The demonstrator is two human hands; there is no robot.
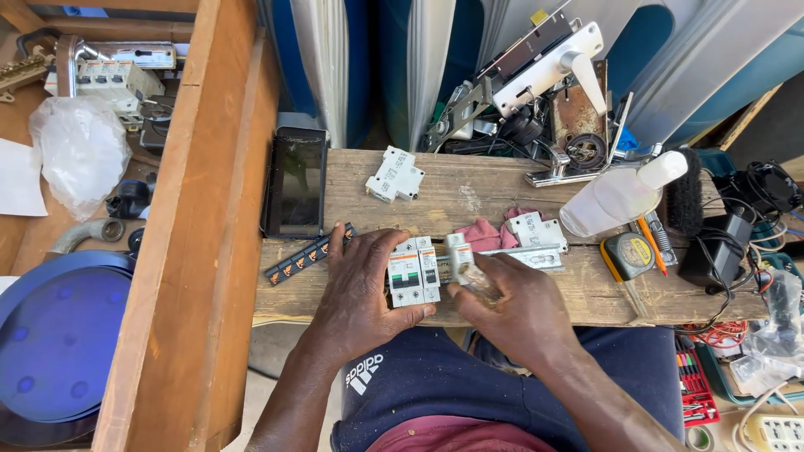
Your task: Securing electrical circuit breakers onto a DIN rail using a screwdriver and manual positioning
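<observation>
Head view looks down on a worn wooden table. Left hand lies flat with fingers spread, its fingertips steadying a white double circuit breaker at its 3 o'clock. Right hand pinches a small white breaker part that sticks up at its 11 o'clock, just beside the double breaker. Another white breaker rests at 12 o'clock, well apart. A black phone lies at 10 o'clock from the left hand.

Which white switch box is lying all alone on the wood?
The white breaker near the plank's far edge, beside the black phone; the other breaker is under the left hand.
</observation>
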